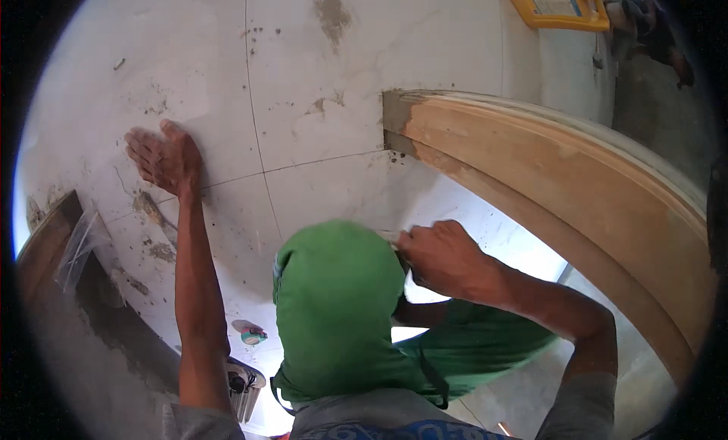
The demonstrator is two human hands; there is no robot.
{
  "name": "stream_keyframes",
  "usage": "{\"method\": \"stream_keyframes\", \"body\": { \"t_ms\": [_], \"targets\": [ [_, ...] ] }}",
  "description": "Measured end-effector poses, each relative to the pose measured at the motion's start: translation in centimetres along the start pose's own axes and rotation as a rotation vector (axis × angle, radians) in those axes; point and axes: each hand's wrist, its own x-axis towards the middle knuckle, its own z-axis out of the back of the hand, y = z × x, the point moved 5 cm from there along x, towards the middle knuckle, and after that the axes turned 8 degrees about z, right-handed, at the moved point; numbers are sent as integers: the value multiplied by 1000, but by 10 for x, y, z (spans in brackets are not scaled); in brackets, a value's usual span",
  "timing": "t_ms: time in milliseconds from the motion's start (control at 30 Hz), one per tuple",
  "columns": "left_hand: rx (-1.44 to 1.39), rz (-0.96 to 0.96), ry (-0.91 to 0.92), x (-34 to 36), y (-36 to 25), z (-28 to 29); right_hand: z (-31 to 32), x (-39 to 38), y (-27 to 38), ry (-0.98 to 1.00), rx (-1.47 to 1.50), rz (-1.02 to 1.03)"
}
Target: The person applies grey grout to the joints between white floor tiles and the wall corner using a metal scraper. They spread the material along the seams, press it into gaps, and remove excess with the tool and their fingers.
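My left hand [163, 156] is pressed on the white tiled floor [318, 190], fingers stretched out and holding nothing. Scattered crumbs and smears of grey mortar lie around it. Closed into a fist, my right hand [444, 258] is beside my bent knee in green trousers [337, 288]. The knee hides part of its fingertips, and what they grip, if anything, cannot be made out. A long wooden door frame [546, 159] rises to the right of that hand, with grey mortar at its base.
A yellow jug [561, 19] stands at the far right, near dark shapes. Another wooden piece [49, 243] with clear plastic film [82, 247] is at the left. A small round green-and-white object [252, 335] lies by my shoe [244, 383]. Tile joints cross the floor.
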Motion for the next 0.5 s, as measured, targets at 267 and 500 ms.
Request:
{"method": "stream_keyframes", "body": {
  "t_ms": [267, 500],
  "targets": [
    [-7, 49, -13, -1, -6, 8, 20, -62, -3, -280, -8, -148],
    [69, -283, -121, -16, 44, -7, 0, -9, -20, -362, 2, -1]
  ]
}}
